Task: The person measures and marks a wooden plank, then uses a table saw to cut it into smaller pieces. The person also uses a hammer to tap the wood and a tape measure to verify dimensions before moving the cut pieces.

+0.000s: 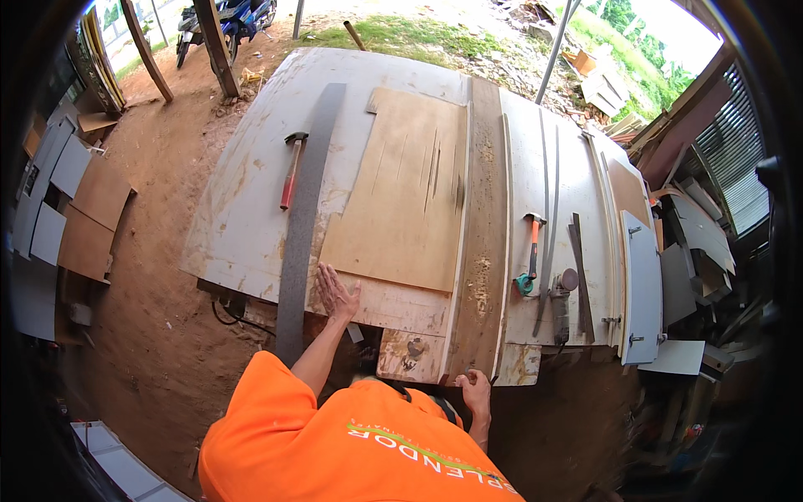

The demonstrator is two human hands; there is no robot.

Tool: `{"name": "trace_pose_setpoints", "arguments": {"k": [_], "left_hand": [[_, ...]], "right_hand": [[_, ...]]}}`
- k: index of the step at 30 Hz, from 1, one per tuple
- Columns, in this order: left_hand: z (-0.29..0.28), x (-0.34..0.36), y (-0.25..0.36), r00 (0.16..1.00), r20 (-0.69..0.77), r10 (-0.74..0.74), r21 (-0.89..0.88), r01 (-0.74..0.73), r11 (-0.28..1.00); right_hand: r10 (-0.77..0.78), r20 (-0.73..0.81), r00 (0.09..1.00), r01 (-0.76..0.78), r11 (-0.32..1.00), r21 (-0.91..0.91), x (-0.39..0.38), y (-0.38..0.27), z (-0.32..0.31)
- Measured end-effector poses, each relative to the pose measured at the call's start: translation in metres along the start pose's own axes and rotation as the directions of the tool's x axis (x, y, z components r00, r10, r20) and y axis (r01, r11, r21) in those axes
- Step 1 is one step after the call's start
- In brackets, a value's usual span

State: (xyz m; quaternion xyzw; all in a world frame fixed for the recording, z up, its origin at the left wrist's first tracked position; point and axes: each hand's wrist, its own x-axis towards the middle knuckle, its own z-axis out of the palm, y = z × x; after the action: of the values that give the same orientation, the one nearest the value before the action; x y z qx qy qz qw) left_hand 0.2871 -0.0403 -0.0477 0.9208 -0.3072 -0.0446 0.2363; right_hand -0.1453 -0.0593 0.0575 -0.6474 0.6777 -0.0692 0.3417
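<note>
Far left of the scene: brown boards point(100, 197) and grey panels point(71, 171) sit piled over reddish ground. A blue motorcycle point(247, 18) stands beyond, at the far edge.

Centre: a broad whitish worktop point(242, 192), stained in patches. On its left part lies a hammer point(291, 176) with a red handle, head toward the far side. Just right of it, a long dark grey strip point(310, 184) runs from the far part past the near edge.

Left hand point(338, 293): palm down, fingers spread wide, right of the strip, at the near left corner of the plywood sheet point(401, 192). Cannot tell whether the fingertips rest on the sheet or only beside it. The sheet lies flat mid-worktop, its surface marked by dark streaks.

Right of the sheet, a brown plank point(485, 209) runs far to near, pale strips along both sides. Right hand point(475, 390): at the plank's near end, fingers curled in; cannot tell whether anything is held.

Farther right: a hammer with an orange handle point(534, 238), a teal tape measure point(524, 285) by its near end, narrow dark strips point(581, 280), a jar-like container point(561, 309), then a pale panel point(641, 284) bearing metal hinges.
</note>
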Motion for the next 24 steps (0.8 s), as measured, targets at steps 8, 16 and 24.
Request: {"name": "trace_pose_setpoints", "arguments": {"k": [8,16,24], "left_hand": [[-0.012,-0.007,0.019,0.951,0.261,-0.163,0.086,0.145,0.986],[0.017,-0.052,0.056,0.942,0.316,-0.117,0.111,0.086,0.99],[0.014,-0.099,0.07,0.952,0.305,-0.026,0.022,0.02,1.0]], "right_hand": [[0.072,-0.23,0.97,-0.07,0.997,0.018,0.031,0.035,-0.027],[0.277,-0.359,0.891,-0.304,0.953,-0.019,0.076,0.105,-0.049],[0.226,-0.579,0.784,-0.266,0.964,0.016,0.122,0.182,-0.053]]}}
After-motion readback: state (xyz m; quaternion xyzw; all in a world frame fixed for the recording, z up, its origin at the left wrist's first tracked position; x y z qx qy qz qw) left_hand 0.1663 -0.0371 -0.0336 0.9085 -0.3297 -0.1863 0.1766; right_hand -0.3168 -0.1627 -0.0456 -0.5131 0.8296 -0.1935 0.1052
